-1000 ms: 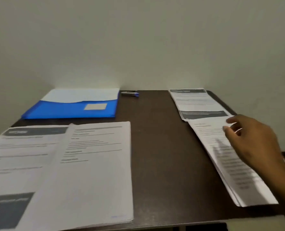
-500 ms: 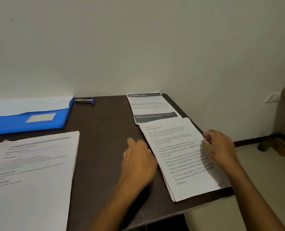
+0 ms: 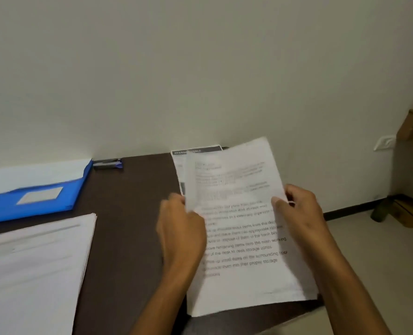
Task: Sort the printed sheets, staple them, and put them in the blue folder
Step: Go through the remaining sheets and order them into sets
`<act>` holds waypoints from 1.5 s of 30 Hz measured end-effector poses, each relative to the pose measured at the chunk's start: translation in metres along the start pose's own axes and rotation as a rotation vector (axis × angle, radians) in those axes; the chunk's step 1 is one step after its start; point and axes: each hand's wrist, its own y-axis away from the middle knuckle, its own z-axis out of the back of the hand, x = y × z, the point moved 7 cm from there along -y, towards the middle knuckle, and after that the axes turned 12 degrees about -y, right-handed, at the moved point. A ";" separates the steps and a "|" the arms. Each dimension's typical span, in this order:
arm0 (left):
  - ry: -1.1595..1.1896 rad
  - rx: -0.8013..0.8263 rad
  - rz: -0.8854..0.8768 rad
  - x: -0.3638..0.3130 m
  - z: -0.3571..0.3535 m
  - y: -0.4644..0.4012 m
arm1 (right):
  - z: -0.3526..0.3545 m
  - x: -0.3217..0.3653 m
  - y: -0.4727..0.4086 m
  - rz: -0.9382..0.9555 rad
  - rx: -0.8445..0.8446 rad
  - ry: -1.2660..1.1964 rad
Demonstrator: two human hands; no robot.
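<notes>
— Gripping anything, the hands?
— The left hand (image 3: 180,228) and right hand (image 3: 297,211) are pinching the side edges of a printed stack (image 3: 239,228), tilting it above the counter (image 3: 133,213); another sheet (image 3: 195,151) is lying behind.
— The folder?
— The blue folder (image 3: 38,199) is lying far left; the stapler (image 3: 107,163) is sitting just beside it; a second pile (image 3: 31,267) is resting near left.

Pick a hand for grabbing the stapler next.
Left, probably. Both hands hold the sheets, but the left hand is on the side nearer the stapler; the right hand would cross over.
</notes>
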 end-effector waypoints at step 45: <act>-0.581 0.076 0.072 0.122 0.122 0.016 | -0.173 0.003 0.065 0.071 0.318 0.454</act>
